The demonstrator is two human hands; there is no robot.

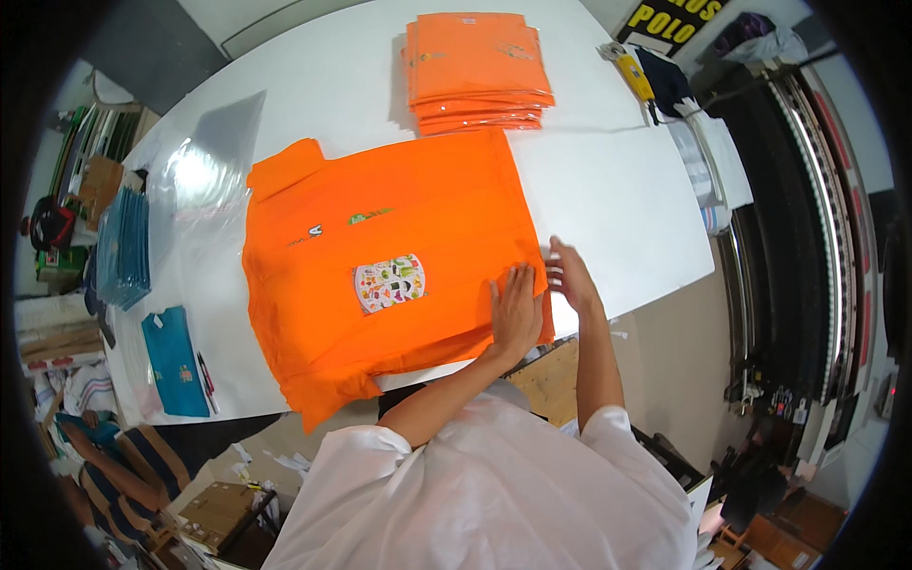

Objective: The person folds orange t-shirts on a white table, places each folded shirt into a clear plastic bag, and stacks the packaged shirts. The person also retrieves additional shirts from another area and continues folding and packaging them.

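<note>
An orange T-shirt lies spread on the white table in front of me, its lower edge hanging over the near side. A round, colourful print shows on it, with smaller green and white prints above. My left hand rests flat on the shirt near its right end, fingers stretched out. Just beside the shirt's right edge is my right hand, fingers apart, the fingertips at the cloth. Whether those fingertips touch the fabric I cannot tell.
Bagged orange shirts are stacked at the far side of the white table. Clear plastic bags lie to the left, near teal packets, a folded teal shirt and pens. A yellow tool sits far right. Another person is at lower left.
</note>
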